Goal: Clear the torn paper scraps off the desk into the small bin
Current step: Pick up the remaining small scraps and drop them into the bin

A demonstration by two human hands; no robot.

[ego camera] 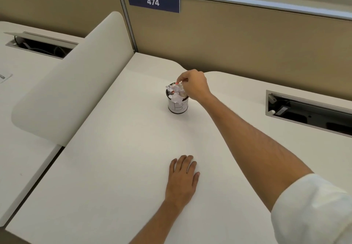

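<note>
A small white bin (178, 106) with handwritten letters on its side stands upright near the middle of the white desk (122, 148). White torn paper scraps (176, 91) fill it and stick out above the rim. My right hand (194, 84) hovers over the bin's top, its fingertips pinched on a scrap with a bit of red on it at the pile's far edge. My left hand (182, 179) lies flat on the desk, palm down, fingers slightly apart, well in front of the bin and holding nothing. No loose scraps show on the desk surface.
A rounded white divider panel (76, 76) rises along the desk's left side. An open cable tray (308, 112) is set into the desk at the right, and another cable tray (40, 45) sits in the neighbouring desk at the left. A tan partition with a "474" sign (153, 1) closes the back.
</note>
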